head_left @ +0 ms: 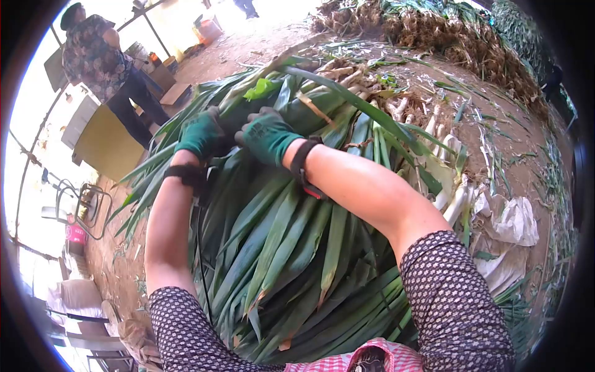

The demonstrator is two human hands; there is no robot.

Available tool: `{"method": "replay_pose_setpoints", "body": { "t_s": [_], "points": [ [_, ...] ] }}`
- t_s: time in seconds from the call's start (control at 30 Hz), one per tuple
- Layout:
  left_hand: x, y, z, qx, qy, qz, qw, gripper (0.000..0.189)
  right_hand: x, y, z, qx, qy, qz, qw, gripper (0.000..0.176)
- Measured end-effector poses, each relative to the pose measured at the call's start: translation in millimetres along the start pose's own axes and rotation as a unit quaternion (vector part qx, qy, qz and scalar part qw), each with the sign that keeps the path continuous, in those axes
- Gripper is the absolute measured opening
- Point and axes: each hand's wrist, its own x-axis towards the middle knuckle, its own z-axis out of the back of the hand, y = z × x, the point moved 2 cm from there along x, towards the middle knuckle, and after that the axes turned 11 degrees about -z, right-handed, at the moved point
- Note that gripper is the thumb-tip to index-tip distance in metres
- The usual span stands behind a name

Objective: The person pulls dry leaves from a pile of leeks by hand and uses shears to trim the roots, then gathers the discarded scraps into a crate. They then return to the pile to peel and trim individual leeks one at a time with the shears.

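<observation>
A large heap of leeks with long green leaves (279, 242) fills the middle of the view, the white stalk ends (455, 198) pointing to the right. My left hand (203, 133), in a green and dark glove, is on the leaves at the upper left of the heap, fingers curled and partly hidden. Close beside it on the right, my right hand (268, 133) wears the same kind of glove, its fingers bent down towards the leaves. What either hand grips cannot be made out. Dark bands circle both wrists.
Leeks with brown roots (434, 43) are piled at the back right. A person (102, 62) stands at the upper left beside a yellowish board (108, 146). A metal-framed chair (93, 208) is at the left. White plastic sacking (515, 222) lies at the right.
</observation>
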Motion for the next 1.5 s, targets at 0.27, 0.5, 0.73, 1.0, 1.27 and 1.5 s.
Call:
{"method": "replay_pose_setpoints", "body": {
  "t_s": [0.27, 0.5, 0.73, 1.0, 1.27, 1.5],
  "points": [
    [-42.7, -32.0, 16.9, -0.009, 0.001, -0.048, 0.999, 0.032, -40.5, 8.6, 14.8, 0.020, -0.051, 0.003, 0.998, 0.010],
    [-84.2, -26.5, 8.7, -0.036, -0.051, -0.080, 0.995, 0.024, -92.8, 21.9, 40.0, 0.081, -0.109, 0.025, 0.990, 0.005],
    [-202.3, -48.1, 31.4, -0.067, -0.043, -0.073, 0.994, 0.032, -162.9, 95.9, 87.5, 0.096, -0.135, 0.054, 0.985, 0.006],
    [-257.1, -25.5, 14.8, -0.031, -0.048, -0.081, 0.995, 0.044, -190.9, 160.7, 94.2, 0.104, -0.058, 0.041, 0.992, 0.008],
    [-185.1, 27.2, 62.9, -0.208, 0.133, -0.025, 0.969, 0.038, -337.3, 107.5, 237.1, 0.183, -0.082, -0.152, 0.968, 0.055],
    [-136.2, -14.4, -7.9, 0.006, -0.043, -0.023, 0.999, 0.073, -567.3, 83.1, 218.0, 0.104, 0.022, -0.525, 0.844, 0.055]
  ]
}}
